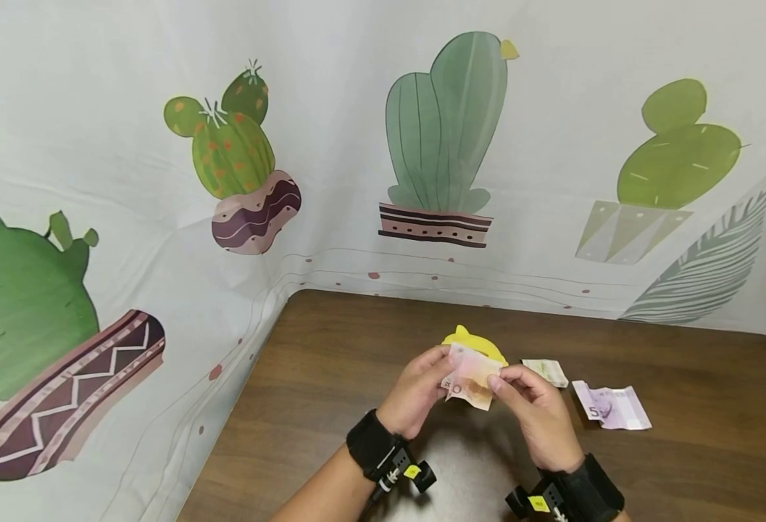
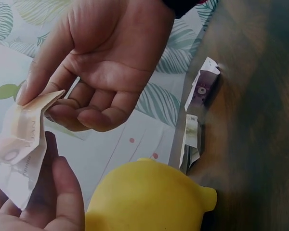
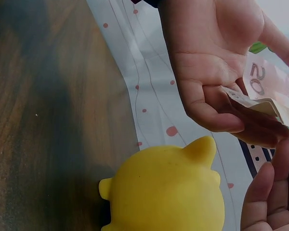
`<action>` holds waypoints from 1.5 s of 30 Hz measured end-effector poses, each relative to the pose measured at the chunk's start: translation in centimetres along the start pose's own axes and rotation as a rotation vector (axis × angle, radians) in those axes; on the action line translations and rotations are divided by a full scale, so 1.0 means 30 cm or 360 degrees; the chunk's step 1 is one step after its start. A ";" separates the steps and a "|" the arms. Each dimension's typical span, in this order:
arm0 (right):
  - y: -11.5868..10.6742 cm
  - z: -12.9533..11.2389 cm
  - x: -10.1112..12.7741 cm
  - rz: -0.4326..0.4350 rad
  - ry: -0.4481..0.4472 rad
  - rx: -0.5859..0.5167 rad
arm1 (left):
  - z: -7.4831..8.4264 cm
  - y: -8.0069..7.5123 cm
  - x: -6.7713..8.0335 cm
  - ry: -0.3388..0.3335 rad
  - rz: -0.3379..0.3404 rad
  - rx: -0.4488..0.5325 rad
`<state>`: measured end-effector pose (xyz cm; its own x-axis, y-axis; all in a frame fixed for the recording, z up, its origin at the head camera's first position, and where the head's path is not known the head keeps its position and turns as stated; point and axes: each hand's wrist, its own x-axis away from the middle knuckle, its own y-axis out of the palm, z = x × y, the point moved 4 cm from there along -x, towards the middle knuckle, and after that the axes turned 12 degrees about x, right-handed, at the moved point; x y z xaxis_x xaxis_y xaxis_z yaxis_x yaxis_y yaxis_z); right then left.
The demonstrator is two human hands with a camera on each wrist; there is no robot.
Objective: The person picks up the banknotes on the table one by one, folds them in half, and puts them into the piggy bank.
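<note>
My left hand [image 1: 414,393] and right hand [image 1: 539,413] hold a creased, pinkish-orange banknote [image 1: 470,377] between them, one at each side. A printed 20 shows on the banknote [image 3: 269,79] in the right wrist view. In the left wrist view, the right thumb and a finger pinch one edge of the folded banknote [image 2: 21,149]. Just behind the hands sits a yellow piggy bank [image 1: 480,344], partly hidden by the note. Its rounded body and an ear show in the right wrist view. Neither hand touches it, as far as I can see.
To the right on the brown wooden table [image 1: 330,362] lie a folded greenish banknote [image 1: 548,372] and a creased purple banknote [image 1: 614,409] with a 5 on it. A white cloth [image 1: 330,145] printed with cacti hangs behind the table and down its left side.
</note>
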<state>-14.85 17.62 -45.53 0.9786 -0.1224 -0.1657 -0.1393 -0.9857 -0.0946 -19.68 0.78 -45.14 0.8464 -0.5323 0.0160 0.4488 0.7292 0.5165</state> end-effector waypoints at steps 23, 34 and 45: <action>-0.002 0.006 -0.006 -0.0014 0.0024 -0.0007 | -0.011 -0.012 -0.005 -0.0054 0.0110 -0.0063; -0.003 0.005 -0.008 0.0019 0.0010 -0.0017 | -0.013 -0.012 -0.006 -0.0063 0.0108 -0.0035; -0.002 -0.001 -0.006 0.0005 0.0011 -0.0003 | -0.017 -0.017 -0.009 -0.0054 0.0088 -0.0070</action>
<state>-15.02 17.68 -45.46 0.9792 -0.1262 -0.1591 -0.1420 -0.9856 -0.0923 -20.00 0.77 -45.83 0.8603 -0.5045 0.0728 0.4146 0.7757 0.4757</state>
